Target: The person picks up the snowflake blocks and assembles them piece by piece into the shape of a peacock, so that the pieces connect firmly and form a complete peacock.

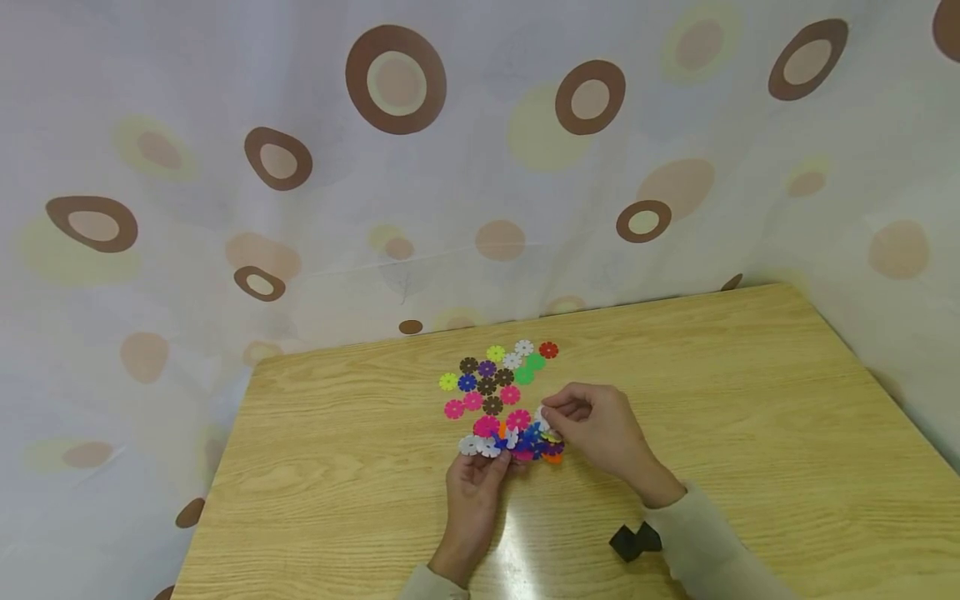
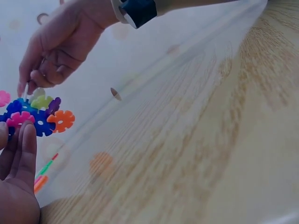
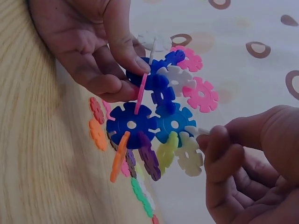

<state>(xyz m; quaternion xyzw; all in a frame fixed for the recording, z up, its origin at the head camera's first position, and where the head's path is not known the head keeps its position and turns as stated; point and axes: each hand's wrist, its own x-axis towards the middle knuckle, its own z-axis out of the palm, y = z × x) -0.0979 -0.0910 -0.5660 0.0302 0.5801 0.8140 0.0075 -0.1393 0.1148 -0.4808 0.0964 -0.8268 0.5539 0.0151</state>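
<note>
My left hand (image 1: pixel 471 492) holds a cluster of interlocked plastic snowflake discs (image 1: pixel 529 446) from below, thumb and fingers pinching it near the pink disc (image 3: pixel 143 88). In the right wrist view, the cluster shows a dark blue disc (image 3: pixel 142 133) joined to a light blue disc (image 3: pixel 175 112), with orange, purple, yellow, white and pink discs slotted around them. A white snowflake disc (image 1: pixel 540 417) is pinched between the thumb and fingers of my right hand (image 1: pixel 603 429). Its edge meets the light blue disc's rim; how deep it sits in a slot I cannot tell.
Beyond the cluster, loose discs in several colours lie flat on the wooden table (image 1: pixel 337 500), among them a red disc (image 1: pixel 549 350), a blue disc (image 1: pixel 467 382) and a brown disc (image 1: pixel 492 406). A black device (image 1: pixel 633 542) sits by my right wrist. Patterned cloth (image 1: pixel 450 183) hangs behind the table.
</note>
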